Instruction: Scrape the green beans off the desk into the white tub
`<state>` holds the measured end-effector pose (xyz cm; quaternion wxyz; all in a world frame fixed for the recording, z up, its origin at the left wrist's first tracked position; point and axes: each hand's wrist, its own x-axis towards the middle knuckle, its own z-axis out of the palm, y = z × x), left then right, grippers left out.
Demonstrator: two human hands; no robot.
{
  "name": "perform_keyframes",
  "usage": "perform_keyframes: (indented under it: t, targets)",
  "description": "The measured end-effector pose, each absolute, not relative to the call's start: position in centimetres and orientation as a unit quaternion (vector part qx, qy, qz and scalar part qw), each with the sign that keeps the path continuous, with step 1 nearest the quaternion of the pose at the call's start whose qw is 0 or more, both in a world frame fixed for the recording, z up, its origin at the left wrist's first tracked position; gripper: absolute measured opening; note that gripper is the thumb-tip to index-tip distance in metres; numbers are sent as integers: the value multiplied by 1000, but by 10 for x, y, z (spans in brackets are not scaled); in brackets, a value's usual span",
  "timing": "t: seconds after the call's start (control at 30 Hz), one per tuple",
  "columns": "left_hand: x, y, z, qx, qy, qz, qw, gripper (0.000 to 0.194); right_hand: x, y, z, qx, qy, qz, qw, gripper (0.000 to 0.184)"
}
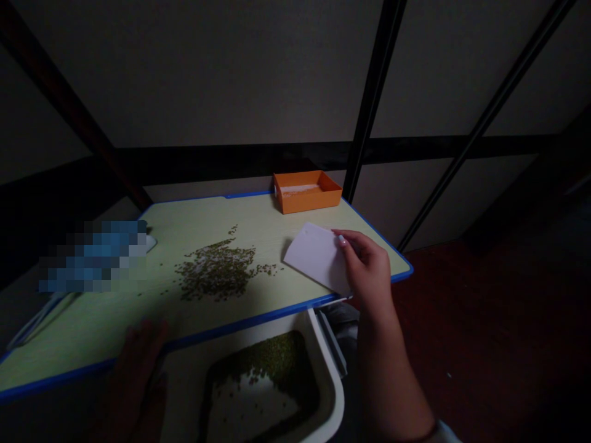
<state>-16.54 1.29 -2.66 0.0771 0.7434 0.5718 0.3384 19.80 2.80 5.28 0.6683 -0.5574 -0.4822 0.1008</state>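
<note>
On the pale table (180, 215), my right fingers pinch a white card (316, 255); my left hand (141, 354) touches the near edge, its grip unclear.

The head view looks forward and down over the table (184, 215) from close above.

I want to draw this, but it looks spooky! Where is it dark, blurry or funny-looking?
Head view: dim light, with the card and table showing brightest, the floor fading almost to black; head view, near edge: the left hand is shadowy and soft; head view, left side: big square blocks hide a blue thing.
</note>
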Motion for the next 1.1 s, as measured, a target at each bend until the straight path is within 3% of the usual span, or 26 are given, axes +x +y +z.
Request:
perform_keyframes:
  t: [1.1]
  targets:
    - [-169, 17, -29, 745, 572, 336, 72, 53, 189, 24, 52, -555, -497, 134, 653, 18]
